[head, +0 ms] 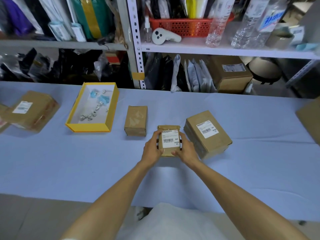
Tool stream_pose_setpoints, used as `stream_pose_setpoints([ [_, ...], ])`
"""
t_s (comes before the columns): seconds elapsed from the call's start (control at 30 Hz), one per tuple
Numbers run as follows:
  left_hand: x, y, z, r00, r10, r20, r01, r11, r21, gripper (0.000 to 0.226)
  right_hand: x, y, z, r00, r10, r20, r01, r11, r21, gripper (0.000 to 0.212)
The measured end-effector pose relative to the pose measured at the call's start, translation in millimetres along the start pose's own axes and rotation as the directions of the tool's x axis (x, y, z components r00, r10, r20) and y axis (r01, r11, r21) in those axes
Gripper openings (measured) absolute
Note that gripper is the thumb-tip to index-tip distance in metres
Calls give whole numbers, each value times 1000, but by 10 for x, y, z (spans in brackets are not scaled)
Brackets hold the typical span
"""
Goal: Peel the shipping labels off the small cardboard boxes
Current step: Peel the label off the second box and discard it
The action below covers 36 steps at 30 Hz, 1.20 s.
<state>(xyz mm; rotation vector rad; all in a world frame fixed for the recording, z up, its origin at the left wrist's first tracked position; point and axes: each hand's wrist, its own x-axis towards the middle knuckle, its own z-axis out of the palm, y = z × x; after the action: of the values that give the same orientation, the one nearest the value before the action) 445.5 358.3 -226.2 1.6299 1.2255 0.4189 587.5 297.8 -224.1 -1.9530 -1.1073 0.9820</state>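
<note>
Single head-worn wide-angle view, looking forward and down over both outstretched forearms onto the tabletop at arm's reach — shelves stand across the far edge, straight lines bowing toward the frame's borders.

On the table, the tray lies left of three boxes, shelves behind.

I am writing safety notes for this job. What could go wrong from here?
The white shipping label lies flat on the small brown cardboard box, so it may tear when peeled. Both the left hand and right hand grip the box; freeing one to peel might let it slip.
</note>
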Motion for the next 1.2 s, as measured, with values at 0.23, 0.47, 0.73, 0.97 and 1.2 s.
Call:
stream_pose_setpoints([
  [0.23, -3, 27, 35, 1000, -3, -10, 4, 994, 106, 64, 35, 78, 34, 1000, -8, -22, 6, 997, -80, 75],
  [0.47, -9, 40, 49, 999, 5, -32, -1, 992, 128, 62, 38, 104, 54, 999, -24, -29, 21, 996, -89, 76],
  [0.73, -37, 72, 32, 999, -7, -32, 9, 997, 76, 67, 25, 159, 77, 998, -47, -38, 44, 996, -77, 75],
  [0.97, -52, 13, 99, 998, 2, -58, 4, 994, 112, 71, 22, 170, 70, 998, -58, -21, 56, 995, -84, 76],
  [1.2, 20, 35, -6, 1000, -24, 3, 24, 998, 50, 65, 14, 173, 101, 998, -64, -14, 62, 991, -119, 79],
])
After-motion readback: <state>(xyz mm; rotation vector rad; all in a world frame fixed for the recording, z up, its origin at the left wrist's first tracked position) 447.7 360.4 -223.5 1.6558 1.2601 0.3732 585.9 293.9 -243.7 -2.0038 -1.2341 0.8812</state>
